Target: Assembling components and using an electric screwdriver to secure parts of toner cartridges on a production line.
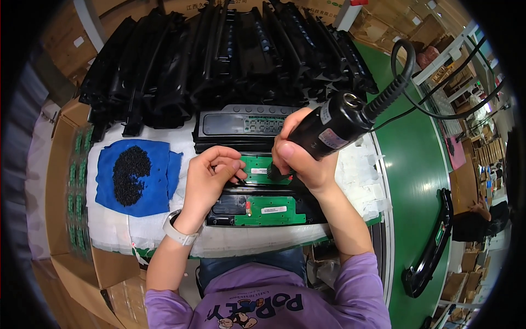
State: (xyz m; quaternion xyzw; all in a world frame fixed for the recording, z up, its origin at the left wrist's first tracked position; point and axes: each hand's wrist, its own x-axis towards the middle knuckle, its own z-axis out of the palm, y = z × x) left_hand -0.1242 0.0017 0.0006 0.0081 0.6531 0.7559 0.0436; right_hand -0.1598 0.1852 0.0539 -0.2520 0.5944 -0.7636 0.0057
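Observation:
My right hand [304,156] is wrapped round a black electric screwdriver [335,125], its cord end tilted up to the right. The tool's lower end is down by a green circuit board [257,162] set in a black plastic panel. My left hand [215,171] is over that board's left end, fingers curled and thumb pressed in; what they pinch, if anything, is too small to make out. Nearer to me lies a second black panel [226,204] carrying another green circuit board [285,209] with a white label. A black display panel [224,125] with a row of buttons lies beyond both.
Black screws [131,174] are heaped on a blue cloth [160,189] at left. Black plastic housings [230,60] are piled along the back. A cardboard box [66,241] holds green boards. On the green conveyor [408,181] rests another black panel [433,247]. The screwdriver's cord [405,68] loops right.

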